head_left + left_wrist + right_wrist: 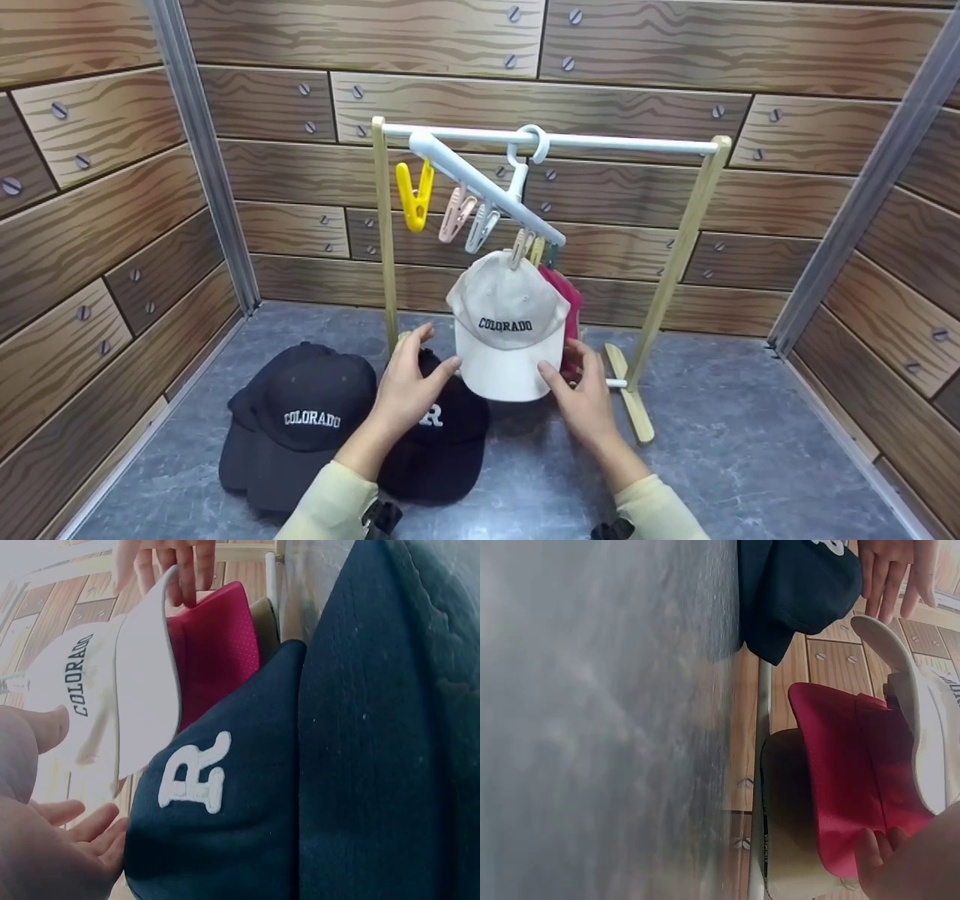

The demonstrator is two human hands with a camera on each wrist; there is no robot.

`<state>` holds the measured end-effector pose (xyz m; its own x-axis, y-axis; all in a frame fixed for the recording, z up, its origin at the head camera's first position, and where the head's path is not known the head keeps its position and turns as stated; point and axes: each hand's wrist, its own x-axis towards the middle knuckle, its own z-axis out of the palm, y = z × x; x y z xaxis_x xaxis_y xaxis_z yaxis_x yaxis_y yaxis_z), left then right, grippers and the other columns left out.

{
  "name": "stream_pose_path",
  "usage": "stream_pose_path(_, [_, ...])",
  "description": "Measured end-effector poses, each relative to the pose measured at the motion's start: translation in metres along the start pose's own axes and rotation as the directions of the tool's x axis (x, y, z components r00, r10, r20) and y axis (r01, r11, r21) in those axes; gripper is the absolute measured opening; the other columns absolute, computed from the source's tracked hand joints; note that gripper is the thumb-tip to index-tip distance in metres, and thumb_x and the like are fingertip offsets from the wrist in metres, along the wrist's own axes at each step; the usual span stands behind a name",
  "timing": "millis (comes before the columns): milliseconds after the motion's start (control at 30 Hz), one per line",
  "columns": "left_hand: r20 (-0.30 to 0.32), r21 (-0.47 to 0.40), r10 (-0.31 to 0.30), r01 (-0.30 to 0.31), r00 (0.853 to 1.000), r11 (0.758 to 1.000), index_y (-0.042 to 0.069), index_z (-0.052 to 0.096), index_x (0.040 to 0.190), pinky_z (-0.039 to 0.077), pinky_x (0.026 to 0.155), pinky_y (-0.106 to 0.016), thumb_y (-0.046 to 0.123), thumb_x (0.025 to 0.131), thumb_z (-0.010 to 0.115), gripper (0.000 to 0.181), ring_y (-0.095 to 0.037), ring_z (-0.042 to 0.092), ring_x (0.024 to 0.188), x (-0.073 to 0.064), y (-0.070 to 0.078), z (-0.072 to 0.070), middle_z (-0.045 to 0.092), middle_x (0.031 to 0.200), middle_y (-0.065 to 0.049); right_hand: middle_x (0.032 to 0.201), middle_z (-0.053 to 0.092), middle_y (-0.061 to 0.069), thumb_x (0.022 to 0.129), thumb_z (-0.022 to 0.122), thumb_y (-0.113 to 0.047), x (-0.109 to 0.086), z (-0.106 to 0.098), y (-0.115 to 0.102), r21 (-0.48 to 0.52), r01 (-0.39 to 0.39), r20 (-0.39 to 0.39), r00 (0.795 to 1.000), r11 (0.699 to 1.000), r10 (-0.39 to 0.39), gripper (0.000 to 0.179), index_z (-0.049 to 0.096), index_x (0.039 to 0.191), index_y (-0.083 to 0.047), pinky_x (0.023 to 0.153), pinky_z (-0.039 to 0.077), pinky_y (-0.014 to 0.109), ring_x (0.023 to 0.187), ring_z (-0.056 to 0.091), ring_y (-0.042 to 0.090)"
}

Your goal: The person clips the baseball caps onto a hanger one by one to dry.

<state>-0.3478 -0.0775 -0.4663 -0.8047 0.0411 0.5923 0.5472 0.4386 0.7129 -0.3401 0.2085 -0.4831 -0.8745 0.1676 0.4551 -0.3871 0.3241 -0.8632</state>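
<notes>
A white cap [511, 300] lettered COLORADO hangs brim down from a beige clip [522, 247] on a tilted white hanger [487, 187]. Beside the brim's left edge is my left hand [409, 379], thumb toward the cap, fingers loosely extended. My right hand [589, 394] is at the brim's right edge; its thumb overlaps the brim, and its relaxed fingers lie behind, close to a red cap [840, 765]. That cap hangs behind the white one, and a tan cap [787, 802] shows beyond it. Neither hand has its fingers curled round anything.
Below and left, black caps lie on the grey tabletop [750, 450]: one marked COLORADO [322, 390], another marked R [442, 457]. The hanger hooks over the rail [622, 142] of a wooden rack [679, 247]. Yellow [415, 199], pink [456, 216] and grey [481, 229] clips hang unused.
</notes>
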Motion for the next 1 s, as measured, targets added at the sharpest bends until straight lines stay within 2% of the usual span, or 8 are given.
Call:
stream_pose_path(100, [-0.02, 0.01, 0.033, -0.033, 0.999, 0.999, -0.007, 0.058, 0.15, 0.049, 0.111, -0.061, 0.039, 0.103, 0.082, 0.07, -0.044, 0.063, 0.131, 0.0, -0.01, 0.0, 0.065, 0.141, -0.024, 0.143, 0.056, 0.026, 0.104, 0.081, -0.02, -0.002, 0.001, 0.0, -0.021, -0.007, 0.016, 1.0, 1.0, 0.007, 0.064, 0.049, 0.153, 0.007, 0.109, 0.053, 0.054, 0.125, 0.064, 0.039])
stream_pose_path(200, [-0.023, 0.03, 0.025, -0.025, 0.999, 0.999, -0.005, 0.059, 0.151, 0.049, 0.112, -0.061, 0.044, 0.103, 0.08, 0.072, -0.043, 0.062, 0.135, 0.001, -0.017, -0.001, 0.064, 0.144, -0.021, 0.143, 0.055, 0.025, 0.103, 0.081, -0.02, -0.003, 0.002, 0.0, -0.034, -0.007, 0.032, 0.999, 0.999, 0.008, 0.065, 0.049, 0.152, 0.008, 0.109, 0.054, 0.051, 0.126, 0.064, 0.039])
stream_pose_path(333, [0.006, 0.041, -0.027, 0.026, 1.0, 0.999, -0.005, 0.057, 0.153, 0.046, 0.115, -0.065, 0.042, 0.104, 0.08, 0.071, -0.045, 0.058, 0.14, 0.002, -0.006, -0.008, 0.062, 0.148, -0.023, 0.143, 0.055, 0.025, 0.102, 0.083, -0.021, -0.004, 0.004, -0.001, -0.034, -0.014, 0.047, 0.999, 0.999, 0.016, 0.066, 0.049, 0.152, 0.007, 0.11, 0.055, 0.05, 0.129, 0.064, 0.039])
stream_pose_path(467, [0.02, 0.07, -0.076, 0.074, 0.997, 0.995, -0.005, 0.058, 0.153, 0.046, 0.116, -0.062, 0.036, 0.104, 0.081, 0.068, -0.044, 0.058, 0.141, 0.002, 0.001, -0.013, 0.061, 0.149, -0.023, 0.143, 0.056, 0.024, 0.102, 0.084, -0.023, -0.005, 0.006, -0.004, -0.048, -0.027, 0.059, 0.998, 0.998, 0.03, 0.068, 0.05, 0.152, 0.007, 0.11, 0.055, 0.052, 0.129, 0.064, 0.039])
stream_pose_path(667, [0.031, 0.112, -0.106, 0.101, 0.994, 0.989, -0.003, 0.058, 0.153, 0.047, 0.115, -0.061, 0.033, 0.103, 0.081, 0.066, -0.043, 0.059, 0.139, 0.004, -0.001, -0.016, 0.061, 0.149, -0.023, 0.14, 0.056, 0.026, 0.101, 0.084, -0.022, -0.006, 0.009, -0.007, -0.04, -0.033, 0.09, 0.995, 0.999, 0.036, 0.067, 0.051, 0.151, 0.009, 0.112, 0.054, 0.054, 0.129, 0.065, 0.041])
stream_pose_path(800, [0.051, 0.128, -0.134, 0.127, 0.99, 0.984, -0.004, 0.057, 0.154, 0.047, 0.116, -0.062, 0.034, 0.103, 0.08, 0.068, -0.044, 0.058, 0.141, 0.004, -0.006, -0.017, 0.06, 0.15, -0.025, 0.139, 0.057, 0.026, 0.101, 0.084, -0.024, -0.008, 0.011, -0.007, -0.076, -0.03, 0.107, 0.993, 0.997, 0.038, 0.068, 0.052, 0.15, 0.01, 0.112, 0.053, 0.055, 0.127, 0.065, 0.041])
stream_pose_path(1000, [0.065, 0.14, -0.201, 0.191, 0.977, 0.972, -0.004, 0.057, 0.155, 0.046, 0.116, -0.062, 0.034, 0.104, 0.08, 0.068, -0.044, 0.057, 0.142, 0.005, -0.008, -0.016, 0.06, 0.15, -0.026, 0.137, 0.059, 0.024, 0.102, 0.084, -0.03, -0.012, 0.013, -0.008, -0.11, -0.067, 0.144, 0.986, 0.992, 0.083, 0.069, 0.054, 0.149, 0.01, 0.112, 0.054, 0.055, 0.128, 0.065, 0.039])
